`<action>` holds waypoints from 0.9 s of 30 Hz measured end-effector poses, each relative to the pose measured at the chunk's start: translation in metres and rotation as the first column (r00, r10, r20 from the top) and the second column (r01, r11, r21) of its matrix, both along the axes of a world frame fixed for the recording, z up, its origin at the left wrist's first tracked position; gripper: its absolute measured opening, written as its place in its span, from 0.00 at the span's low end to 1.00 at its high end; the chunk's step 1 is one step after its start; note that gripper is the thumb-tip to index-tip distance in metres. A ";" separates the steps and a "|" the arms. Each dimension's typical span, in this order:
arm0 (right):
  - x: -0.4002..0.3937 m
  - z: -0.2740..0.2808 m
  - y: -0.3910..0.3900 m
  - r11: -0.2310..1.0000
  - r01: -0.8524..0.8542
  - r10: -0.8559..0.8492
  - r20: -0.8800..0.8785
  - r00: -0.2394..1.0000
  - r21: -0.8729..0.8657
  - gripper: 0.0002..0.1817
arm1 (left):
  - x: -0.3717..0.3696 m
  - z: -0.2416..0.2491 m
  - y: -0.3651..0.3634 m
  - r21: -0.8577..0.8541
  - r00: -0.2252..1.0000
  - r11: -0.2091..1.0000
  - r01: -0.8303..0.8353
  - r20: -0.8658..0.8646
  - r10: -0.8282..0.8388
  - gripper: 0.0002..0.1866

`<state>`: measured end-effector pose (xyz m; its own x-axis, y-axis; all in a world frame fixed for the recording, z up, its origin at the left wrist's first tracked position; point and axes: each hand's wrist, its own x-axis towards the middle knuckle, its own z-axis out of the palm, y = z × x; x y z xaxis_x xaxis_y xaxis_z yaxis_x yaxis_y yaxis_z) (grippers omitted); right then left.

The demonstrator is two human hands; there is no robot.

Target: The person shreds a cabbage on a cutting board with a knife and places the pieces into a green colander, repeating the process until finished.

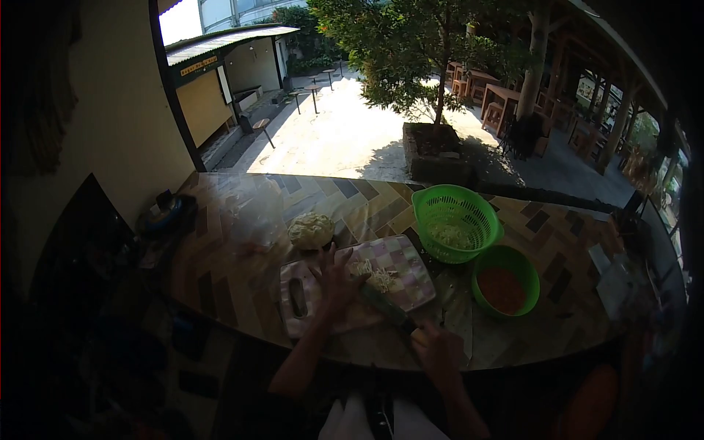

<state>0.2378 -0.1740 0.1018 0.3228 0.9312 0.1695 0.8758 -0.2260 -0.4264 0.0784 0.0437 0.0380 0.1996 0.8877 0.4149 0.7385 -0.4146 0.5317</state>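
A checkered cutting board [415, 276] lies on the wooden table in front of me. Thin pale shreds [380, 276], which look like cabbage, are heaped near its middle. My right hand [441, 353] grips the yellowish handle of a knife [386, 306], whose blade points up and left toward the shreds. Over the left half of the board is my left hand [336, 281], its fingers spread beside the blade tip and the shreds. Just beyond its fingertips rests a cut pale cabbage [311, 230], at the board's far edge.
Right of the board stands a green colander [456, 224] with pale shreds inside. Nearer is a green bowl [506, 281] of orange-red contents. A clear plastic bag [253, 213] lies at the back left. Past the table [352, 192] are a courtyard and a tree.
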 end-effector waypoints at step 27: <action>0.032 -0.015 0.006 0.987 -0.012 -0.129 -0.849 0.513 -0.157 0.16 | -0.011 0.030 -0.025 0.162 0.932 0.949 0.270 0.204 -0.300 0.18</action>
<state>0.2698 -0.1682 0.0864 0.2997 0.8933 -0.3350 0.0857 -0.3749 -0.9231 0.0678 0.0187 0.0681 0.3248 0.7429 0.5854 0.4472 -0.6660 0.5970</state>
